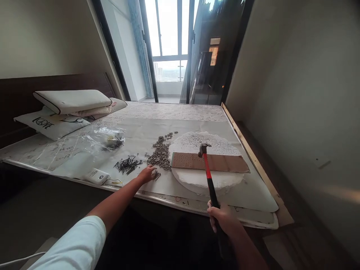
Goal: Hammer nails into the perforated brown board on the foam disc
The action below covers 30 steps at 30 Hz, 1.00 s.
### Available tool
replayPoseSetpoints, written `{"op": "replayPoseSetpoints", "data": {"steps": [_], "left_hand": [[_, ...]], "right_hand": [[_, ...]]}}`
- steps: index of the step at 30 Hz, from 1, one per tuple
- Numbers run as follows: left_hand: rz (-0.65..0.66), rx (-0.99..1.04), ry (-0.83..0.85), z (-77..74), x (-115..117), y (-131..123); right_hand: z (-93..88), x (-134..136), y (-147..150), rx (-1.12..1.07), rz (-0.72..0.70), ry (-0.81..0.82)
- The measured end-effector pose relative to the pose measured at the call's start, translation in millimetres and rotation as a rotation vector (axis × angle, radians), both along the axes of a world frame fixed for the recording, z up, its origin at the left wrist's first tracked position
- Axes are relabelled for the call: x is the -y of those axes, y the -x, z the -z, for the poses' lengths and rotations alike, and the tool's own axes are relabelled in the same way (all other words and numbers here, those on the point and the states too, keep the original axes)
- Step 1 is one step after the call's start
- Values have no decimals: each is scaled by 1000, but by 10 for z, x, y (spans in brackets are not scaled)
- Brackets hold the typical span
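My right hand (222, 219) is closed round the red and black handle of a hammer (208, 170). The hammer's head hangs just above a brown strip of board (222, 162) dotted with small holes. That strip lies across a round white foam disc (202, 144). My left hand (148, 174) reaches out to the near end of a heap of small dark bits (161, 153), fingers bent down onto a few of them. What they hold is too small to name. A loose pile of dark nails (128, 164) lies just left of that hand.
Everything lies on a mattress covered with a pale sheet (146, 131). A white box-shaped device (97, 176) sits near the front edge. A crumpled clear plastic bag (111, 138) and several pillows (71, 101) are at the left. A wooden strip (253, 157) edges the right side.
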<state>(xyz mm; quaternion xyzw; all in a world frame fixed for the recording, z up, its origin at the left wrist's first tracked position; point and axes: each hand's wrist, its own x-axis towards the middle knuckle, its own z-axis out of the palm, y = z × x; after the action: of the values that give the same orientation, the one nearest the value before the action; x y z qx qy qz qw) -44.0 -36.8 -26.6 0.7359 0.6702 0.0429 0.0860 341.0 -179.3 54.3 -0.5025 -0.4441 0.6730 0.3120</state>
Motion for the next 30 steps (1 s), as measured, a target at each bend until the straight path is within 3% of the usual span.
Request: {"op": "replayPoseSetpoints", "data": {"steps": [6, 22, 30], "left_hand": [[-71, 70, 15, 61, -23, -11], [-181, 66, 59, 12, -65, 24], [-183, -23, 69, 39, -101, -4]], "right_hand": [[4, 1, -10, -16, 2, 13], [-54, -3, -28, 0, 29, 55], [-53, -15, -29, 6, 31, 64]]}}
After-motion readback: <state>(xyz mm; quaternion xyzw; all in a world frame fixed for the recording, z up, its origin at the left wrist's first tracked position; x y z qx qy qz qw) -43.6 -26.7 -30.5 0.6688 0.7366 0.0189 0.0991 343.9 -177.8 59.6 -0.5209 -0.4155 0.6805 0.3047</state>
